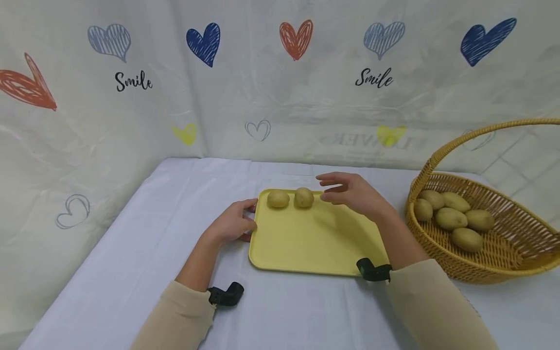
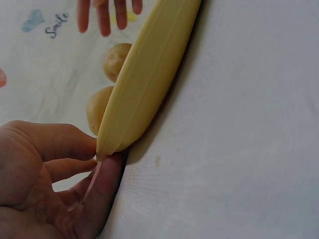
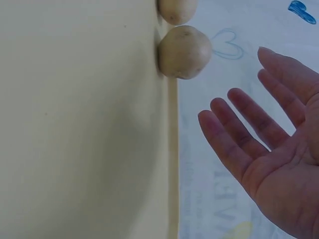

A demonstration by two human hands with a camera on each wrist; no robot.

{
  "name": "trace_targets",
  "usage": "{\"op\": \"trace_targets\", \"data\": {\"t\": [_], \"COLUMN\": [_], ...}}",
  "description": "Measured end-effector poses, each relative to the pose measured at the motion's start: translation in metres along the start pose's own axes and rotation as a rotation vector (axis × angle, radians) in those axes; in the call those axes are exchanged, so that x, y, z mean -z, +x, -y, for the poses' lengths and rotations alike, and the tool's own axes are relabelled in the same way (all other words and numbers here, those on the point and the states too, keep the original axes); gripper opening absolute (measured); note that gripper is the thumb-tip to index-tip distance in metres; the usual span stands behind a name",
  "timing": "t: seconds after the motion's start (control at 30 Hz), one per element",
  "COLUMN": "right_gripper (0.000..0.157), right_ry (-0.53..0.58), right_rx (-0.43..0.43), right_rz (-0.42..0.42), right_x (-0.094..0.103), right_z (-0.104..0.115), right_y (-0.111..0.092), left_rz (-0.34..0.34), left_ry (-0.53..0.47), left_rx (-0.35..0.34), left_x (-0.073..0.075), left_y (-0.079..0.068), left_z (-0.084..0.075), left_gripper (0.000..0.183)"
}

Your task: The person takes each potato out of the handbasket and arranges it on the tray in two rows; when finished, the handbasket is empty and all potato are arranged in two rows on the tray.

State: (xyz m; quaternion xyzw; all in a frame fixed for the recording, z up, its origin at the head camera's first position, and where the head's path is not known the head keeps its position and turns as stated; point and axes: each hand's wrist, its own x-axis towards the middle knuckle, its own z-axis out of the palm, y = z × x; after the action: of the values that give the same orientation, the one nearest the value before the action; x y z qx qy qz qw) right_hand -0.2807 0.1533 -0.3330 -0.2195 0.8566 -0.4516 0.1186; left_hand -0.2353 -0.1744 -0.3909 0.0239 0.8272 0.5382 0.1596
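Here's the left hand, pinching the left rim of the yellow tray, thumb above and a finger tucked beneath the edge. Over to the right hand: nothing in it! Fingers loosely spread, it hangs above the tray's far side, just right of the two potatoes and apart from both.

The first potato lies on the tray just past the left grip, up and to its right; the second potato sits just beside it, nearer the right fingertips. Both are close to the far edge. Well to the right of the right hand stands the wicker basket, with a cluster of potatoes bunched toward its near-left side as seen from that hand.

Good form here? I'd keep the left pinch light and level: that rim looks thin, and a lift could set those rounded potatoes rolling. On the right, it pays to hold the fingers relaxed and clear of the second potato, so a stray knuckle doesn't nudge it into its neighbour. Any potato handled should be cupped around its middle and let go only once its underside rests on the tray.
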Motion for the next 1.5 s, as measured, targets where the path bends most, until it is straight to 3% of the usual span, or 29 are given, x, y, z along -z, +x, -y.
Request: {"op": "trace_targets", "data": {"t": [1.07, 1.5], "right_gripper": [0.057, 0.055], "right_ry": [0.021, -0.061], "right_rx": [0.003, -0.009], "right_rz": [-0.002, -0.011], "right_x": [0.034, 0.050], "right_z": [0.009, 0.015], "right_y": [-0.031, -0.044], "left_rz": [-0.007, -0.020], "left_ry": [0.003, 0.008], "left_rx": [0.000, 0.014], "left_x": [-0.002, -0.002], "left_y": [-0.001, -0.001], "left_z": [-0.001, -0.001], "left_gripper": [0.083, 0.083]}}
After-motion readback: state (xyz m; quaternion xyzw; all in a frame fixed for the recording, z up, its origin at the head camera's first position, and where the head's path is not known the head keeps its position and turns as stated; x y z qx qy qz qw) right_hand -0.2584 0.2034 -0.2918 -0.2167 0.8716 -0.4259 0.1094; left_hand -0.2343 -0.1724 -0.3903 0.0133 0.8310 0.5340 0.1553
